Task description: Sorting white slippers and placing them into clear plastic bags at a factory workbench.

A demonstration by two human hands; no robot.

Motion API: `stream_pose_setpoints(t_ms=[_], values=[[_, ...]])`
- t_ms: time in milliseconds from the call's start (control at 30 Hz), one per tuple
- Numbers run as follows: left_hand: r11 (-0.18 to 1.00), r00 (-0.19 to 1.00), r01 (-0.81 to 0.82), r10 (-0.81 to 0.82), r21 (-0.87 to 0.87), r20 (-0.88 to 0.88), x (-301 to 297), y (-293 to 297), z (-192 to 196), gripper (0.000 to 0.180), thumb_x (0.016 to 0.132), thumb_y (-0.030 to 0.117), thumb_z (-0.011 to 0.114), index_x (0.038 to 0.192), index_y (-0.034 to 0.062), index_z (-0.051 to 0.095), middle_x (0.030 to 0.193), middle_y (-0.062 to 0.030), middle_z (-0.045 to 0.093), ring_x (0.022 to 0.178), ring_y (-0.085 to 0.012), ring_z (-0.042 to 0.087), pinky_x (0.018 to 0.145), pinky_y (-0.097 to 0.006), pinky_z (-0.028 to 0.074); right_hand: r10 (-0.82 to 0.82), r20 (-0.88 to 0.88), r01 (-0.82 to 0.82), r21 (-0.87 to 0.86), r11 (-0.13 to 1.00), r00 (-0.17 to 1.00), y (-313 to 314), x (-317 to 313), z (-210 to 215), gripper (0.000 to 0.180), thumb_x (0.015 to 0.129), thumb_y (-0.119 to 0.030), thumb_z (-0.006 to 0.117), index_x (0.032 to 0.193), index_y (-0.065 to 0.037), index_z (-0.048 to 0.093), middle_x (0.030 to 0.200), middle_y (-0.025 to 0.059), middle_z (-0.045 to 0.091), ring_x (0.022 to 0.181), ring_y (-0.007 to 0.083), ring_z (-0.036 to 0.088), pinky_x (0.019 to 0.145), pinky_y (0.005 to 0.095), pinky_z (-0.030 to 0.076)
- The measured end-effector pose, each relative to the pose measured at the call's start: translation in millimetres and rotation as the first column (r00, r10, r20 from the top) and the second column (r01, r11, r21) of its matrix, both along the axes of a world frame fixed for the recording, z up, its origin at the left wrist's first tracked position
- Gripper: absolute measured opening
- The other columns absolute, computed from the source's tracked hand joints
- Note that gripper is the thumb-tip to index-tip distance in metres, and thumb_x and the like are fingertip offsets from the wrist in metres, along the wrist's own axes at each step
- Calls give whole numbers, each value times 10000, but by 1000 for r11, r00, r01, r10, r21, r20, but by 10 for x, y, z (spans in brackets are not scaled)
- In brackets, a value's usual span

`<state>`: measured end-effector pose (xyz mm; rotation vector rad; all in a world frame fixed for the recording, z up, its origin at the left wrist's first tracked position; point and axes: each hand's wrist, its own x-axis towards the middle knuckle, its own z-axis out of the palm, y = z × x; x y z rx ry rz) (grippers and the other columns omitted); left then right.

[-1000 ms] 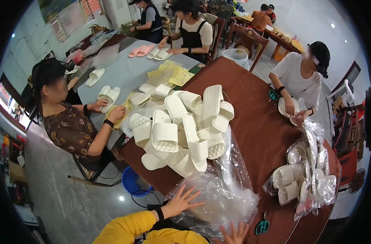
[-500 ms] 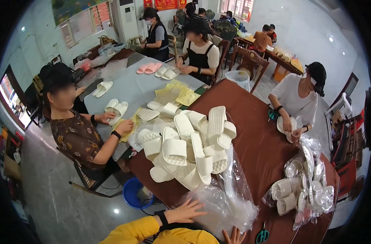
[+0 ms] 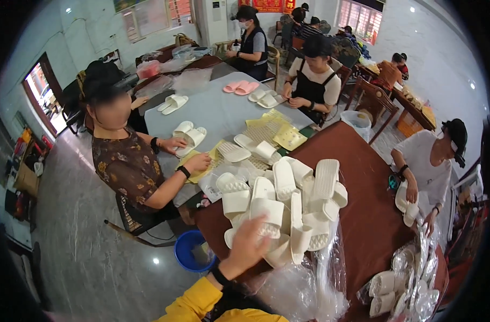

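My left hand (image 3: pixel 247 248) reaches over the near side of a heap of white slippers (image 3: pixel 300 232). Its fingers are stretched forward, a little smeared by motion, in front of a white slipper (image 3: pixel 266 211) with a broad strap. Whether the fingertips touch that slipper I cannot tell. The hand appears open and holds nothing that I can see. A black band circles the wrist, below it a yellow sleeve. Just nearer than the heap lie clear plastic bags (image 3: pixel 293 287). My right hand is out of view.
Brown cloth (image 3: pixel 357 177) covers my table. Bagged slippers (image 3: pixel 403 284) lie at the right, near a person in white holding a slipper (image 3: pixel 403 198). A blue bucket (image 3: pixel 194 251) stands on the floor. At the grey table (image 3: pixel 212 107), other people handle slippers and yellow sheets (image 3: pixel 290 137).
My left hand has risen from the plastic bags to the slipper heap. My right hand has left the view. The view has shifted, and the person in white has moved a hand toward the bagged slippers.
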<state>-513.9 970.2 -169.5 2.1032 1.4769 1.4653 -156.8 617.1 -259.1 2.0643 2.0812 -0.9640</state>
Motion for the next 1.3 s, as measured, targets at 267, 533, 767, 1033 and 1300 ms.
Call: stream_pose_setpoints(t_ms=[267, 533, 767, 1033, 1300], values=[[946, 636, -99, 300, -310, 711, -1363, 804, -106, 378, 1002, 213, 543, 1336, 44, 490, 845, 4, 623, 668, -76, 500, 600, -221, 415, 40, 21, -38, -86, 996, 999, 345, -84, 389, 785, 871, -277, 665, 1547, -146, 289, 1574, 141, 313, 1422, 368, 298, 1144, 604, 191], [772, 713, 634, -566, 38, -414, 445, -726, -403, 414, 851, 154, 601, 1244, 25, 596, 1129, -118, 601, 1069, -331, 583, 911, -429, 502, 16, 80, -41, 315, 948, 997, 225, 129, 32, 387, 858, -256, 689, 1200, -81, 645, 1164, 142, 630, 1054, 375, 578, 1026, 548, 340], [626, 555, 708, -779, -326, -291, 910, -1385, -1408, 540, 886, 284, 589, 1384, 98, 496, 1466, -181, 423, 1392, -371, 352, 1155, -526, 261, -318, -128, 304, 741, 598, 939, 909, -71, 559, 236, 922, -64, 603, 1147, -12, 653, 1080, 244, 627, 965, 415, 604, 980, 481, 440], [680, 512, 609, -730, -408, -453, 1346, -1287, -1431, 517, 837, 223, 607, 1309, 29, 528, 1381, -202, 484, 1342, -373, 411, 1139, -501, 305, -93, -18, 81, 660, 747, 996, 1245, 689, 27, 293, 937, -221, 617, 1141, -16, 663, 1034, 231, 665, 1000, 402, 610, 929, 481, 466], [733, 795, 531, -605, -426, -50, 1515, -918, -1215, 614, 805, -2, 587, 1400, 4, 439, 1367, -239, 472, 1129, -399, 566, 919, -442, 503, -82, -29, 87, 294, 952, 996, 2679, 433, 185, 219, 927, -268, 574, 1005, -92, 678, 1062, 152, 663, 996, 385, 631, 848, 478, 517]])
